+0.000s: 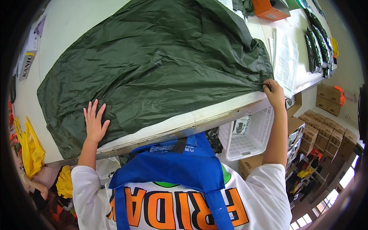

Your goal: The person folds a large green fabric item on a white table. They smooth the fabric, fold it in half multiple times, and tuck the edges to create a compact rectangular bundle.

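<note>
A large dark green piece of thin, wrinkled fabric lies spread over the white table. What it is made up as, I cannot make out. My left hand rests flat on its near left part, fingers spread. At the right end of the fabric, my right hand pinches its gathered edge close to the table's front edge. Creases run from that grip toward the middle of the cloth.
Right of the fabric lies a stack of printed sheets; beyond it are dark green packets and an orange box. A white plastic basket sits below the table edge. Yellow cloth hangs at left, near another person's arm.
</note>
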A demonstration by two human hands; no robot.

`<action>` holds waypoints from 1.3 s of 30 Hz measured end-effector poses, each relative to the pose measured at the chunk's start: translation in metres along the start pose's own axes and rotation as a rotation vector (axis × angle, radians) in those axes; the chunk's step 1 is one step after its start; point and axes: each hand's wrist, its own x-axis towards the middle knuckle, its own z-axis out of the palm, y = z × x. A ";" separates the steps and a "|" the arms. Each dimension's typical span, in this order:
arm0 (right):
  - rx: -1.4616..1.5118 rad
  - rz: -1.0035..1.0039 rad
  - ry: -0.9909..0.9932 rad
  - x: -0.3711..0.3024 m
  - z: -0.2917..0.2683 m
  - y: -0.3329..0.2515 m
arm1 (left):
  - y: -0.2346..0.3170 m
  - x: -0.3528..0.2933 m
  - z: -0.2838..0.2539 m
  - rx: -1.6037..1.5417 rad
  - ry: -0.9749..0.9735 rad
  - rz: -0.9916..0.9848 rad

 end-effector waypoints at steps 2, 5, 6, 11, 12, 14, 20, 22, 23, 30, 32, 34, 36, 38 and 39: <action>0.076 -0.047 0.033 -0.009 0.000 0.005 | 0.035 0.030 -0.023 -0.107 0.103 0.004; 0.099 -0.080 0.049 -0.012 0.008 0.020 | 0.114 0.121 -0.046 -0.299 0.208 0.215; 0.069 -0.076 0.044 -0.007 0.010 0.020 | 0.138 0.149 -0.048 -0.328 0.172 0.316; -0.178 -0.012 -0.056 0.003 0.012 0.024 | 0.192 0.232 -0.020 -0.156 -0.052 0.362; -0.126 -0.005 -0.168 0.002 0.007 0.027 | 0.193 0.235 -0.019 -0.168 -0.104 0.376; -0.023 -0.002 -0.397 -0.004 -0.009 0.039 | 0.194 0.220 -0.014 -0.259 -0.181 0.413; 0.100 0.243 0.163 0.067 -0.048 0.054 | 0.198 0.203 -0.010 -0.282 0.099 0.388; -0.356 0.290 0.218 0.089 -0.040 0.023 | 0.199 0.201 -0.022 -0.239 0.228 0.354; -0.582 0.306 0.249 0.101 -0.033 0.001 | 0.196 0.198 -0.027 -0.224 0.285 0.332; -0.034 -0.738 0.597 0.168 0.036 -0.270 | 0.167 0.182 -0.011 -0.145 0.439 0.468; -0.132 -0.738 0.638 0.196 0.046 -0.312 | 0.165 0.193 -0.018 -0.294 0.441 0.437; -0.231 -0.622 0.528 0.235 0.038 -0.337 | 0.162 0.208 -0.028 -0.404 0.467 0.364; -0.304 -0.611 0.621 0.269 0.040 -0.357 | 0.155 0.239 -0.042 -0.485 0.525 0.268; -0.282 -0.778 0.685 0.288 0.044 -0.391 | 0.148 0.271 -0.040 -0.499 0.545 0.240; -0.330 -0.751 0.631 0.297 0.046 -0.402 | 0.149 0.285 -0.038 -0.507 0.555 0.237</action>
